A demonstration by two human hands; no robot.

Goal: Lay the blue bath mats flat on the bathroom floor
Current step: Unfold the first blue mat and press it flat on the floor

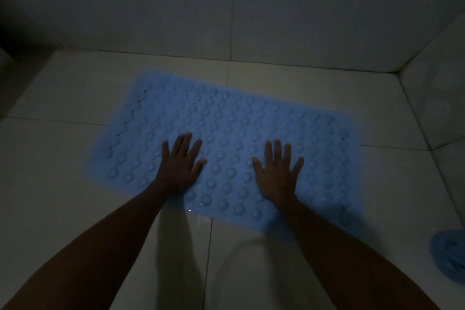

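Observation:
A blue bath mat [234, 118] with rows of round bumps lies spread out on the pale tiled floor, its long side running left to right. My left hand [180, 166] rests palm down on the mat's near left part, fingers spread. My right hand [276, 171] presses flat on the near middle, fingers apart too. Neither hand holds anything. A second blue mat [449, 257] shows only partly at the right edge, cut off by the frame.
The room is dim. A tiled wall [226, 7] rises just behind the mat, and a side wall [442, 88] closes in on the right. Bare floor tiles [50, 158] stretch to the left and toward me; a few wet drops glint by the mat's near edge.

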